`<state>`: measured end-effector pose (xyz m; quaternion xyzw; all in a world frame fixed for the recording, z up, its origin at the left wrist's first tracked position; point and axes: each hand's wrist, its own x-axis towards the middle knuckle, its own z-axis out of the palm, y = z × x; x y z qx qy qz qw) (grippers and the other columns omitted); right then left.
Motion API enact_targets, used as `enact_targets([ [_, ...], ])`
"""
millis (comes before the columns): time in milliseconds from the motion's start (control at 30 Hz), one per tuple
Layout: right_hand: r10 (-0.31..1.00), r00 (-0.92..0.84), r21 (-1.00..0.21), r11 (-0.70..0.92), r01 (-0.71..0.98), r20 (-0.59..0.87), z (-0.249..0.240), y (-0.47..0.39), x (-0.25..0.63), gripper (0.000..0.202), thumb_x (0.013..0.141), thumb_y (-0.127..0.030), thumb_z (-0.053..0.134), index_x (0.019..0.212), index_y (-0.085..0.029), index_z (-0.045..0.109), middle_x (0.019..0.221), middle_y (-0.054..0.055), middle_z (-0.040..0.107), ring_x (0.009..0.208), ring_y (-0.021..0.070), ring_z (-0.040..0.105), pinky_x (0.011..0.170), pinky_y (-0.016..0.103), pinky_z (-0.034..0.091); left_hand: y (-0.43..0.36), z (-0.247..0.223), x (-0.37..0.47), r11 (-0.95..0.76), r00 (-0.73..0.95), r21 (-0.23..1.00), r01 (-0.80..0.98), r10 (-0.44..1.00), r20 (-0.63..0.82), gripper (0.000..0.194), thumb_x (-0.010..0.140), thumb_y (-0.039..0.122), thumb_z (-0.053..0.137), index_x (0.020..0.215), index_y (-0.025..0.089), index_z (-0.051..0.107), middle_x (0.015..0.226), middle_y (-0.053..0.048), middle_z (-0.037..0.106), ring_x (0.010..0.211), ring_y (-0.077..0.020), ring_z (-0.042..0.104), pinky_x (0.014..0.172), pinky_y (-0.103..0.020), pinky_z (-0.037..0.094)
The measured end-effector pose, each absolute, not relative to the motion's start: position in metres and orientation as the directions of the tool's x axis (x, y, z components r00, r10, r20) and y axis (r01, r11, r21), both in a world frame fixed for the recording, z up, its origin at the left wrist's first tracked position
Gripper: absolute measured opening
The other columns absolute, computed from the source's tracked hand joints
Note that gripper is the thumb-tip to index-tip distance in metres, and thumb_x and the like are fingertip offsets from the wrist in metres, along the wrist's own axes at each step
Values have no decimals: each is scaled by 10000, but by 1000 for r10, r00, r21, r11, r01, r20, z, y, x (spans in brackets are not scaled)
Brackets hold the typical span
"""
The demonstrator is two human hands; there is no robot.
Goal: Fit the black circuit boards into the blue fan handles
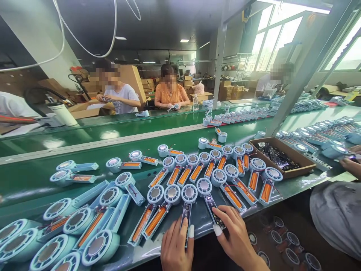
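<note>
At the near table edge my left hand (176,246) is closed around the handle of a light-blue handheld fan (189,193), its index finger on the dark circuit board (186,213) in the handle. My right hand (235,235) grips the handle of a second handheld fan (204,186) just to the right, which also has a dark circuit board (210,203) in it. White covers sit on both thumb tips. Close by on the left lie two fans with orange-filled handles (158,219). More such fans (184,175) lie in rows beyond my hands.
A cardboard box (282,160) of dark circuit boards stands at the right. Larger fan parts (100,246) crowd the left front. A metal post (301,71) rises at the right. Co-workers sit across the green belt (84,148); another person's hand (351,165) is at the right.
</note>
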<state>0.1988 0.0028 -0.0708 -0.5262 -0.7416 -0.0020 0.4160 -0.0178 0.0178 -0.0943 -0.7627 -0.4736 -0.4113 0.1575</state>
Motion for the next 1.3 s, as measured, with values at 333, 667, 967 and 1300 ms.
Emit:
enact_targets([
  [333, 869, -112, -514, 383, 767, 482, -55, 4, 196, 473, 921, -197, 527, 1391, -255, 528, 1157, 78, 654, 1018, 254, 635, 880, 421, 529, 17, -70, -11, -467, 241, 126, 875, 648, 723, 305, 987, 152, 499, 1274, 133, 602, 1051, -85, 778, 951, -231, 717, 884, -349, 490],
  [667, 842, -48, -517, 374, 770, 538, -59, 10, 192, 424, 894, -210, 585, 1315, -259, 572, 1076, 70, 674, 924, 254, 653, 795, 393, 533, 20, -79, -9, -453, 234, 99, 886, 621, 748, 272, 966, 132, 552, 1227, 118, 629, 1056, -134, 770, 1030, -266, 709, 952, -404, 489],
  [967, 833, -37, -507, 371, 778, 552, -58, 13, 192, 378, 897, -226, 581, 1275, -234, 594, 1022, 79, 660, 878, 255, 642, 750, 395, 522, 22, -79, -8, -474, 243, 96, 875, 603, 760, 233, 930, 92, 616, 1156, 62, 664, 1027, -194, 751, 1042, -291, 704, 935, -423, 510],
  [1300, 868, -67, -504, 347, 791, 492, -55, 10, 193, 379, 931, -216, 561, 1310, -240, 554, 1087, 84, 648, 966, 257, 633, 817, 420, 525, 20, -76, -3, -469, 216, 143, 871, 629, 747, 253, 931, 89, 605, 1178, 82, 658, 1056, -185, 758, 1033, -297, 709, 939, -438, 502],
])
